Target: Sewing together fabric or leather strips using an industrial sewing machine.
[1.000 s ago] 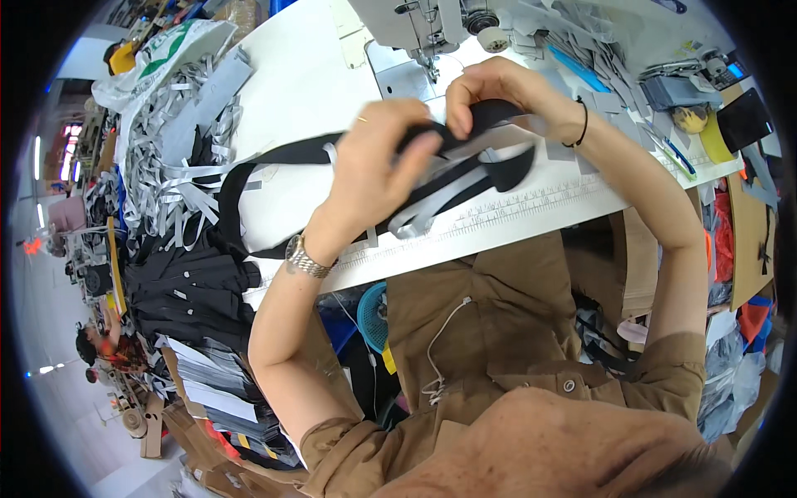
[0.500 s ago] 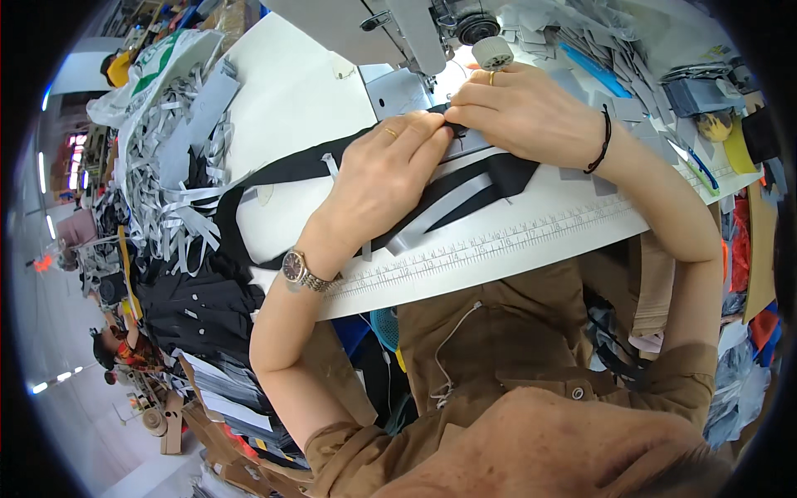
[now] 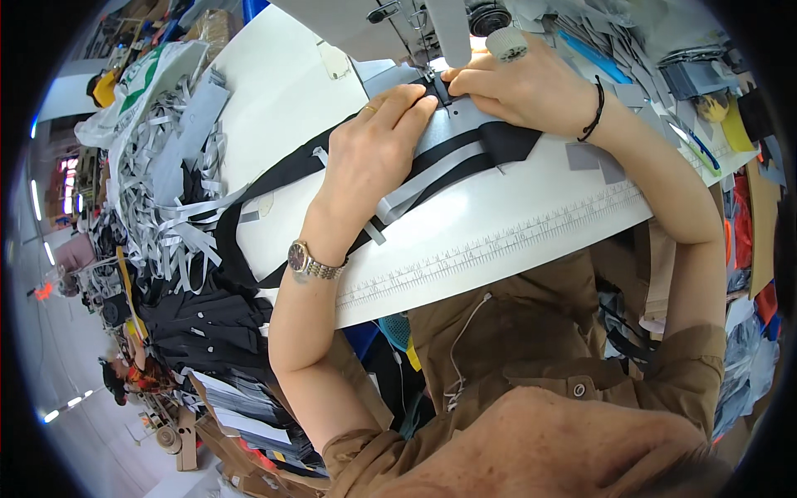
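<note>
Black band (image 3: 509, 143) is lying on worktop (image 3: 498, 220) under both hands, L hand (image 3: 378, 137) and R hand (image 3: 527, 87) pinching it w/ fingertips just apart, near presser foot (image 3: 430, 75). Band could be skewing if hands are pulling unevenly, or its loop snagging on strip pile (image 3: 170, 217) L of them. Sewing machine (image 3: 365, 29) is looming just beyond, partly hiding R hand.
</note>
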{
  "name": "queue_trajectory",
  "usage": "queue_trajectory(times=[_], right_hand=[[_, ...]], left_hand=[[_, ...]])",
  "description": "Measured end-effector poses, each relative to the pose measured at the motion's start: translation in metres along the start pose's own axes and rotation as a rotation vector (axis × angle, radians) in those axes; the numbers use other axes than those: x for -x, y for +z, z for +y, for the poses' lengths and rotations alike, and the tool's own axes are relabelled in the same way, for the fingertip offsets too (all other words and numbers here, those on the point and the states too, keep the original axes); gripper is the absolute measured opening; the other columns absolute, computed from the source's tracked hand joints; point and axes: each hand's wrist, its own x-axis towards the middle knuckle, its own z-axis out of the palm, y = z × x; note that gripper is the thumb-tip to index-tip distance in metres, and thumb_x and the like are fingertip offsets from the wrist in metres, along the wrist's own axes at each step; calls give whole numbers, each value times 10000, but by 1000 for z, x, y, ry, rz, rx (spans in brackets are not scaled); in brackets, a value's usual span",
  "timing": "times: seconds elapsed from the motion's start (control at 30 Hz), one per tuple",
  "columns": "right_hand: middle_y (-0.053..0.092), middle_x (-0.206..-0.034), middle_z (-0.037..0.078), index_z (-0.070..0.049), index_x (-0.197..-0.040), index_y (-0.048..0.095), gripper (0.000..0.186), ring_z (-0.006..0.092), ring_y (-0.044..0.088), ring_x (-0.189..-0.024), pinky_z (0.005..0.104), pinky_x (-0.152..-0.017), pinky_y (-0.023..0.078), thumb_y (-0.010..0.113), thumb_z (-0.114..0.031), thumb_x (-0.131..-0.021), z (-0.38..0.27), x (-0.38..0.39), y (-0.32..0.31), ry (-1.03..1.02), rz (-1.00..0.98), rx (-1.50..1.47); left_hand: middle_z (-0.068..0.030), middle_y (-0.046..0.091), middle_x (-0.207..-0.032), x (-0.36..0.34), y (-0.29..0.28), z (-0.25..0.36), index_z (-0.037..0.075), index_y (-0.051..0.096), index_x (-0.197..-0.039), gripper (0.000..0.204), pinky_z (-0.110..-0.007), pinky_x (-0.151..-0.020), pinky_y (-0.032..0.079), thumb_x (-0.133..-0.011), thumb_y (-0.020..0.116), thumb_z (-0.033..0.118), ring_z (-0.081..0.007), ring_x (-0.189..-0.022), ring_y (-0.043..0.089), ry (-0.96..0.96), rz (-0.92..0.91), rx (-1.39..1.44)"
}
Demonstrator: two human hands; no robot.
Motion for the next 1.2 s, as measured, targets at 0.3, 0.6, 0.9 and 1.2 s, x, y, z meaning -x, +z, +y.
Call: queue_trajectory(times=[0.3, 0.6, 0.9, 1.2], right_hand=[[684, -1171, -62, -106, -969, 688, 142, 219, 629, -975, 378, -888, 504, 724, -127, -833, 3, -5, 2, -1, 9, 30], [680, -956, 61, -77, -929, 691, 139, 252, 627, -884, 384, -858, 489, 660, -121, -801, 14, -13, 9, -18, -87, 245], [650, -958, 26, -96, -877, 662, 147, 223, 641, -882, 362, -818, 525, 721, -158, -758, -22, -7, -18, -192, 157, -159], [660, -1099, 35, -47, -935, 692, 158, 221, 655, -948, 353, -816, 527, 718, -126, -801, -5, -2, -8, -121, 19, -189]], left_hand=[[10, 688, -1075, -5, 1, -1, 120, 699, -1016, 203, -269, -676, 577, -828, 666, 51, -173, -967, 711, -25, -11, 12], [-64, 693, -1194, 1, 13, -32, 121, 706, -1179, 351, -368, -962, 512, -865, 616, -6, -282, -1145, 628, -111, -28, 32], [-127, 724, -1074, 2, -17, -19, 41, 751, -982, 149, -386, -941, 514, -869, 682, 111, -298, -1072, 653, -496, 35, 546], [-89, 704, -1103, -3, -31, 11, 61, 673, -1023, 206, -444, -966, 521, -820, 660, 94, -244, -1087, 666, 46, -175, -86]])
